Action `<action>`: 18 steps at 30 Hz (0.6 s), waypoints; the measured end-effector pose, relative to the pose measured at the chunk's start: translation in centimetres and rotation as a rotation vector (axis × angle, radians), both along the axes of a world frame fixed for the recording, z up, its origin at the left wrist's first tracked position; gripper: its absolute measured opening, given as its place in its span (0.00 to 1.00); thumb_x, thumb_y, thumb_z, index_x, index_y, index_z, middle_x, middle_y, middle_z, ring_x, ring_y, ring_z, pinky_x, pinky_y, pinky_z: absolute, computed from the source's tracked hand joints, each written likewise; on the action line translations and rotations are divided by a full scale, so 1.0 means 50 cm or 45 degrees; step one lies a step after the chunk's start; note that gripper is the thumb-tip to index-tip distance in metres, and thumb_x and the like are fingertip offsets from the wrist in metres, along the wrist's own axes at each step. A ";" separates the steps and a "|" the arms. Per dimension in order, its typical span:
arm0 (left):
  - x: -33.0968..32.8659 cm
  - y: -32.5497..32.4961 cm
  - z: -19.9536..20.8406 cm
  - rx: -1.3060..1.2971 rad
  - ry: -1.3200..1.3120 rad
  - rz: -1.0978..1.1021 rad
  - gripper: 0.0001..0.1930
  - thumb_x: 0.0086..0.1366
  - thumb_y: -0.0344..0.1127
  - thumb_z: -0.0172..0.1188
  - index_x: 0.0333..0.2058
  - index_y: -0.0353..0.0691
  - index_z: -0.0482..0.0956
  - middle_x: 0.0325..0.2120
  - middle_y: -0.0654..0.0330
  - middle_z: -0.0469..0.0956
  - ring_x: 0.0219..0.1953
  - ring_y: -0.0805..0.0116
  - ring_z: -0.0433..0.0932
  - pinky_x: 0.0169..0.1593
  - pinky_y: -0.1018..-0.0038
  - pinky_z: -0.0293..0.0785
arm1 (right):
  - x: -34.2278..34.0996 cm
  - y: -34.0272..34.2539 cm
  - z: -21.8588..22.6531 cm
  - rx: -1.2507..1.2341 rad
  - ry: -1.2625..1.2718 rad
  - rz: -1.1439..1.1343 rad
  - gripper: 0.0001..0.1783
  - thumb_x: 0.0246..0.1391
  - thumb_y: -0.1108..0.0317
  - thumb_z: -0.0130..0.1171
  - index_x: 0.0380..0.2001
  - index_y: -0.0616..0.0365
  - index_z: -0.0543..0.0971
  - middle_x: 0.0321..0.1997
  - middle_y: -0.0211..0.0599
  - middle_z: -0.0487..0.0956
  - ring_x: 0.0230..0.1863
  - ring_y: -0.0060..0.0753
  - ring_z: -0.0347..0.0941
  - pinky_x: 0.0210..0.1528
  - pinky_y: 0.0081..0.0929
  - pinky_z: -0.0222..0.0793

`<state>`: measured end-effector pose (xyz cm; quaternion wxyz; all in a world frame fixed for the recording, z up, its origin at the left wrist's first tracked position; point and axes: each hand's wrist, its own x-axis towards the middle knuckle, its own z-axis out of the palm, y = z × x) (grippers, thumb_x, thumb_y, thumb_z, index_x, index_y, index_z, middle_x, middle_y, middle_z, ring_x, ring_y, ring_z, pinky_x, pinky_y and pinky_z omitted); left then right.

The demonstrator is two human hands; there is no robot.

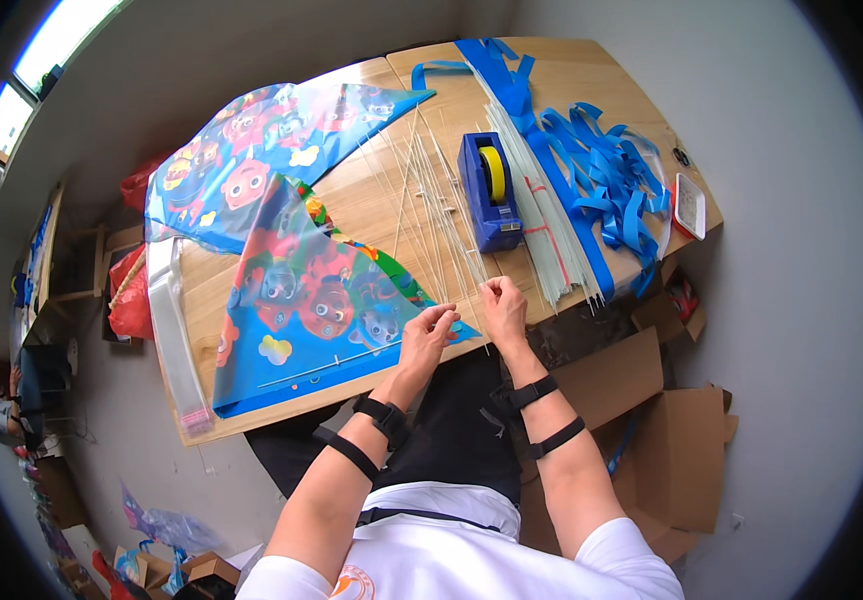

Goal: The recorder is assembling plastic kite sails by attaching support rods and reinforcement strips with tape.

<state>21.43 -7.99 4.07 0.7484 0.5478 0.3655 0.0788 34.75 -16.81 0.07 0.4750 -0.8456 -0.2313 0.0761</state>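
Hands (pixel 427 335) (pixel 504 305) pinched on thin rod (pixel 467 300).

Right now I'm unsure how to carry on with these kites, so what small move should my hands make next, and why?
Probably lower the thin white rod, pinched between your left hand and right hand, onto the colourful cartoon-printed plastic kite sheet. Both hands hover at that sheet's corner, and another thin rod already lies along its near edge.

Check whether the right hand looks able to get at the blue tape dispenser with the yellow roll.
Probably yes: the right hand sits at the table's near edge, and only thin white rods lie between it and the blue tape dispenser just beyond.
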 end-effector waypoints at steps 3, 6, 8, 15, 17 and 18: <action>0.001 -0.027 0.007 -0.061 -0.003 -0.082 0.18 0.69 0.38 0.57 0.53 0.34 0.74 0.39 0.61 0.80 0.30 0.79 0.74 0.35 0.83 0.71 | -0.003 -0.008 0.022 0.169 0.384 0.093 0.09 0.56 0.71 0.60 0.37 0.65 0.75 0.25 0.38 0.79 0.25 0.30 0.75 0.29 0.30 0.70; -0.018 -0.067 0.012 -0.237 -0.054 -0.178 0.17 0.67 0.37 0.60 0.50 0.35 0.74 0.38 0.62 0.80 0.30 0.80 0.74 0.34 0.84 0.71 | -0.040 -0.058 0.070 0.346 0.818 0.139 0.09 0.58 0.73 0.58 0.40 0.65 0.76 0.30 0.31 0.78 0.29 0.17 0.73 0.29 0.16 0.69; -0.049 -0.110 0.008 -0.337 -0.138 -0.279 0.12 0.66 0.36 0.61 0.45 0.36 0.75 0.34 0.64 0.79 0.30 0.79 0.75 0.34 0.84 0.72 | -0.085 -0.111 0.098 0.387 0.882 0.161 0.10 0.59 0.74 0.57 0.43 0.66 0.75 0.32 0.29 0.77 0.29 0.14 0.72 0.29 0.13 0.68; -0.142 -0.211 0.033 -0.447 -0.107 -0.428 0.19 0.69 0.41 0.58 0.54 0.38 0.74 0.42 0.67 0.78 0.34 0.83 0.72 0.38 0.85 0.69 | -0.250 -0.344 0.135 0.348 0.896 0.048 0.08 0.60 0.75 0.55 0.42 0.62 0.73 0.30 0.26 0.75 0.26 0.09 0.66 0.27 0.10 0.63; -0.109 -0.193 0.036 -0.374 -0.089 -0.389 0.18 0.68 0.39 0.58 0.53 0.37 0.75 0.42 0.66 0.79 0.30 0.84 0.69 0.35 0.86 0.67 | -0.291 -0.377 0.131 0.268 0.782 0.024 0.08 0.59 0.76 0.56 0.42 0.62 0.73 0.29 0.25 0.74 0.26 0.10 0.67 0.28 0.11 0.64; -0.090 -0.191 0.043 -0.378 -0.096 -0.382 0.15 0.68 0.37 0.59 0.48 0.36 0.78 0.37 0.65 0.81 0.26 0.85 0.66 0.30 0.86 0.65 | -0.305 -0.382 0.134 0.237 0.779 0.021 0.08 0.59 0.77 0.56 0.42 0.62 0.73 0.29 0.25 0.74 0.26 0.10 0.67 0.28 0.11 0.64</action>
